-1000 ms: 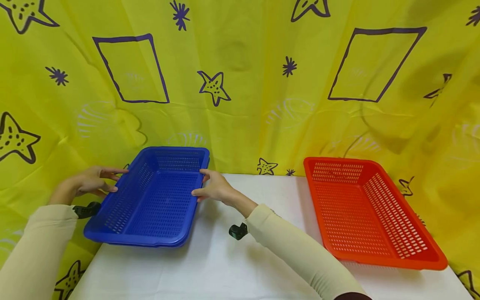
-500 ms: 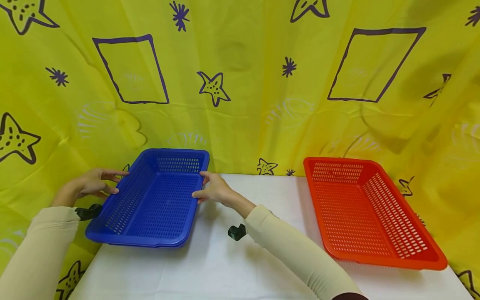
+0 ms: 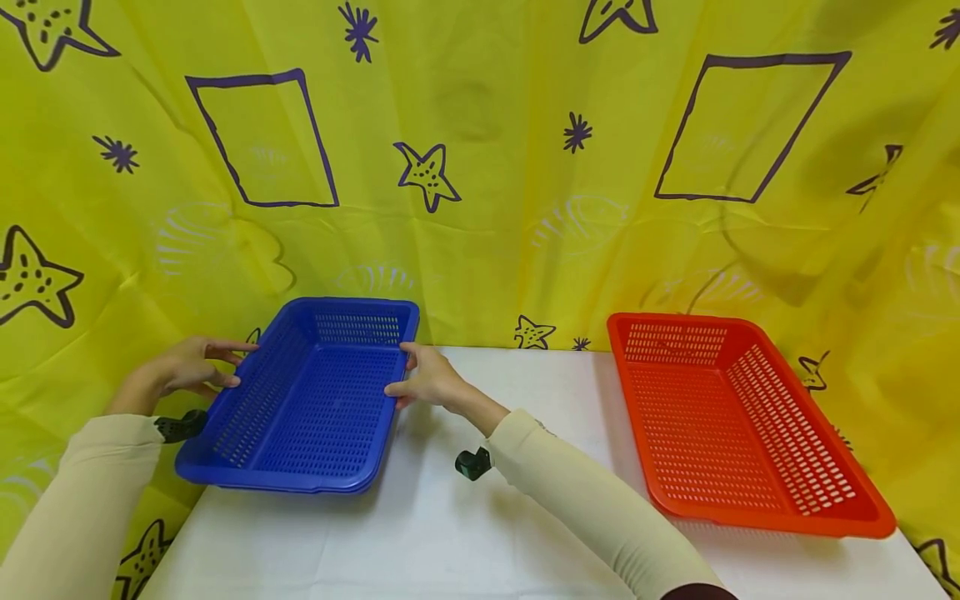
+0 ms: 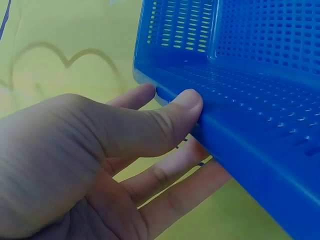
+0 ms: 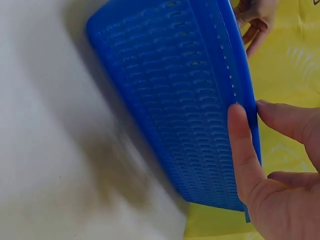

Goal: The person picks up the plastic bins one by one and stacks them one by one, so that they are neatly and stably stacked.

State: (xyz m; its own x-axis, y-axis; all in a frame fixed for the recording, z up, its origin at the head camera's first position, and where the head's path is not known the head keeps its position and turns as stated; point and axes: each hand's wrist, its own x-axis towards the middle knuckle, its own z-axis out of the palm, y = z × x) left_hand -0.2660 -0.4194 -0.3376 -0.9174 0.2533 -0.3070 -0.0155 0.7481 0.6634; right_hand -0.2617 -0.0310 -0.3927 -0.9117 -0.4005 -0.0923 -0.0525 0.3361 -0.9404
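Note:
A blue perforated plastic basket (image 3: 337, 400) stands at the left of the white table, near the curtain, and nothing shows inside it. My left hand (image 3: 183, 367) holds its left rim; in the left wrist view the thumb (image 4: 187, 102) lies on top of the rim, with the other fingers spread beneath and outside it. On the opposite side, my right hand (image 3: 435, 379) pinches the right rim. The right wrist view has the thumb at the rim's edge and one finger (image 5: 241, 135) against the outer wall. The basket's underside is hidden.
A red perforated basket (image 3: 712, 433) sits at the right of the white tabletop (image 3: 480, 533), apart from the blue one. A yellow patterned curtain (image 3: 495, 250) hangs directly behind the table and along its sides.
The blue basket's far rim has dropped slightly and its near left corner has shifted a little right, both hands moving slightly with it. The red basket has stayed put.

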